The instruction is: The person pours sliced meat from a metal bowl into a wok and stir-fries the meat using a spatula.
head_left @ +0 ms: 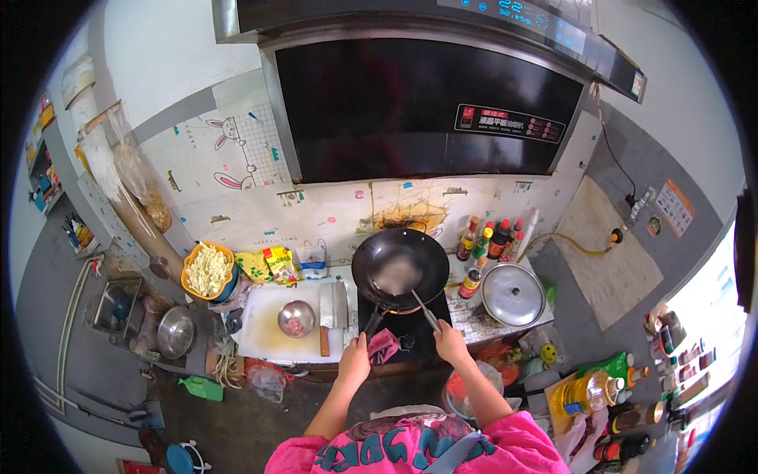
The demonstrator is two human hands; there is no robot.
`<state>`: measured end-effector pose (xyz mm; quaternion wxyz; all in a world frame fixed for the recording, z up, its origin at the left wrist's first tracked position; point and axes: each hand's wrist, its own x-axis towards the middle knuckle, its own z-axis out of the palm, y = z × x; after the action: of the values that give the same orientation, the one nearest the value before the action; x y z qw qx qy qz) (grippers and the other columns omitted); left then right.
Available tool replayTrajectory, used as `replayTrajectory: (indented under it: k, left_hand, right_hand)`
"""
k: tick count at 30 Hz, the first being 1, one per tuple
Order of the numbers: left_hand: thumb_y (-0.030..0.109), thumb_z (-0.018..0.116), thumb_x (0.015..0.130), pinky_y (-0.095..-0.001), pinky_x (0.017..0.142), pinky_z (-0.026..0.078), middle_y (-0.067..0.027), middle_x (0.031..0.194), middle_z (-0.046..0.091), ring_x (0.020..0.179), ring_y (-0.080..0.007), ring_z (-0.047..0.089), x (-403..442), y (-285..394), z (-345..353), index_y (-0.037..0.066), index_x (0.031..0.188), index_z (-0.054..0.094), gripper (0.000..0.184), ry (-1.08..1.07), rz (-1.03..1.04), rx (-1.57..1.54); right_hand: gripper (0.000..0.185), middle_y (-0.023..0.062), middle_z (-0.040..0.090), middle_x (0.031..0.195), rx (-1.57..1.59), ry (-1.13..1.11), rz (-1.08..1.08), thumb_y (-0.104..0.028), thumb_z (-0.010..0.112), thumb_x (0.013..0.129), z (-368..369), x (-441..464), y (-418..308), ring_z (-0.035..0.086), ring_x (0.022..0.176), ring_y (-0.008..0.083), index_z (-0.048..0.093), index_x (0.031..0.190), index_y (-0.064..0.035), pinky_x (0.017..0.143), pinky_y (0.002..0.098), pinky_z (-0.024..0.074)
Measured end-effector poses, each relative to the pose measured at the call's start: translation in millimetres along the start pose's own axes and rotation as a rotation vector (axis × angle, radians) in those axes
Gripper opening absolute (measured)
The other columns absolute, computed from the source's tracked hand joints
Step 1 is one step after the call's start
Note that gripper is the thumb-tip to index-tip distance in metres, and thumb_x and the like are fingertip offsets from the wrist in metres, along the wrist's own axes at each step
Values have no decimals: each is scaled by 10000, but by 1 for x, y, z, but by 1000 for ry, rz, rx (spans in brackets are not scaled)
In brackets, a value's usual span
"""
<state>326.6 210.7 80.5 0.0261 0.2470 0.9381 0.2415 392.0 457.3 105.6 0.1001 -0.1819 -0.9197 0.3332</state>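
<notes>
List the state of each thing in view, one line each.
Wok: uncovered, on stove, contents blurred
Left hand: closed on wok handle
Right hand: gripping utensil
Utensil: far end in wok
Small bowl: holding pinkish pieces
Cleaver: lying flat
Basket: heaped with pale cut vegetable
Lid: knob up
Hood display: lit

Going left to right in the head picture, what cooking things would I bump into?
Rounded orange plastic basin, small round steel bowl, brown-handled rectangular steel cleaver, round black metal wok, round silver metal lid.
</notes>
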Motion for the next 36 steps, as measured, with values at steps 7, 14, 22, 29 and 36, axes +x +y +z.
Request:
replayTrajectory:
  k: [7, 14, 22, 29, 36]
  left_hand:
    - [28, 507, 791, -438, 745, 453, -240, 1006, 522, 874, -387, 545, -1, 1, -1, -44, 1255, 391, 483, 16, 21, -8]
    - [-21, 492, 754, -441, 736, 462, -239, 988, 524, 857, -385, 557, 1, 2, 0, -41, 1249, 393, 505, 23, 18, 7]
    - [46, 514, 806, -440, 754, 453, -249, 1033, 509, 875, -395, 542, 0, 1, -2, -47, 1261, 373, 485, -14, -1, 3]
    - [53, 512, 812, -440, 749, 456, -245, 1036, 512, 876, -393, 546, 0, 3, -4, -45, 1260, 374, 479, -11, 2, 18]
    - [52, 513, 808, -442, 743, 455, -239, 1028, 516, 869, -390, 547, 1, 0, -1, -46, 1256, 379, 477, -9, 7, 9]
  right_hand:
    - [421, 284, 597, 846, -136, -72, 62, -157, 531, 818, -21, -15, 9, 576, 807, 438, 467, 1197, 16, 726, 476, 466]
    - [385, 273, 600, 825, -61, 28, -10, -152, 533, 816, -12, -8, 4, 572, 795, 443, 503, 1163, 14, 718, 476, 464]
    - [390, 288, 588, 905, -65, -30, 71, -149, 542, 812, -23, -15, 7, 564, 877, 439, 507, 1164, 15, 771, 467, 455]
    - [384, 283, 587, 965, 8, 31, 44, -163, 535, 824, -7, 2, 9, 558, 920, 432, 511, 1158, 26, 806, 451, 451]
    - [397, 282, 580, 985, -31, -19, 106, -149, 536, 821, -14, -10, 13, 555, 944, 420, 504, 1181, 14, 821, 434, 450]
